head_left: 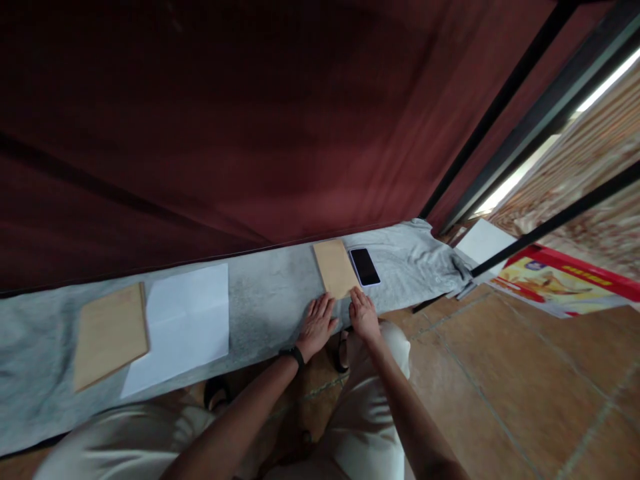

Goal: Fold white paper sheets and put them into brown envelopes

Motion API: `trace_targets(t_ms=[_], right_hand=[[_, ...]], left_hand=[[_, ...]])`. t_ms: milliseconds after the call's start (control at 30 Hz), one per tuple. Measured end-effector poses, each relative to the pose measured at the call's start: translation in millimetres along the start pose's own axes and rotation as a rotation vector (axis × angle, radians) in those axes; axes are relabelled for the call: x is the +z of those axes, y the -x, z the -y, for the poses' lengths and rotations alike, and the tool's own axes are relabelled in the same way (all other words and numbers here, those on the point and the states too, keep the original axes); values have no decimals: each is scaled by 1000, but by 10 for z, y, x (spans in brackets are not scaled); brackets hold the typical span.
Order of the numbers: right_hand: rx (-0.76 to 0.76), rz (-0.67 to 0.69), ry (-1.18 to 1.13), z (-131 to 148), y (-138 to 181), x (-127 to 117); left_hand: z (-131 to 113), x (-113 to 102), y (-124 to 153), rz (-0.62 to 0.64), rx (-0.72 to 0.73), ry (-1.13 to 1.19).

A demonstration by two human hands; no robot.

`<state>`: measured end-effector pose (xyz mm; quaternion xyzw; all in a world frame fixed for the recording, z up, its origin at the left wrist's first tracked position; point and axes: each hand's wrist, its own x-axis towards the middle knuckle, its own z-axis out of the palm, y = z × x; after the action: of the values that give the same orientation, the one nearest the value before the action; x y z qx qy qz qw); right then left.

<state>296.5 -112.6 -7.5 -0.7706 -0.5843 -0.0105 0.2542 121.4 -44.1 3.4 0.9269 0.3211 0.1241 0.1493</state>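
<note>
A tan paper envelope (pixel 334 265) lies flat on the grey cloth, its near edge toward me. My left hand (pixel 318 325), with a dark band on its wrist, rests palm down with the fingers apart. Its fingertips touch the envelope's near left corner. At the near right corner lies my right hand (pixel 364 313), fingers stretched forward onto the paper; its thumb is hard to make out. Just right of the envelope is a phone (pixel 365 267) with a dark screen and a pale rim.
Grey cloth (pixel 265 287) covers the long narrow surface. Toward its left end, a tan envelope stack (pixel 111 337) overlaps a creased white sheet (pixel 187 320). A dark red curtain (pixel 280 147) hangs behind. Black bars and a red-and-yellow box (pixel 565 283) stand at the right, above the tiled floor (pixel 475 387).
</note>
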Motion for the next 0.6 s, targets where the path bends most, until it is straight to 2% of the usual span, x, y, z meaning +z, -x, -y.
trace_targets(t_ms=[167, 300, 400, 467, 567, 600], right_hand=[[56, -101, -137, -1, -26, 20], [92, -146, -201, 28, -40, 0], [178, -222, -205, 33, -33, -53], [229, -233, -181, 41, -17, -81], [175, -118, -126, 85, 4, -87], [147, -74, -102, 107, 6, -80]], left_hand=[[49, 75, -17, -56, -126, 151], [58, 57, -168, -114, -267, 284], [128, -72, -384, -189, -391, 374], [231, -209, -576, -240, -397, 379], [430, -434, -920, -250, -357, 323], [497, -500, -1046, -218, -341, 279]])
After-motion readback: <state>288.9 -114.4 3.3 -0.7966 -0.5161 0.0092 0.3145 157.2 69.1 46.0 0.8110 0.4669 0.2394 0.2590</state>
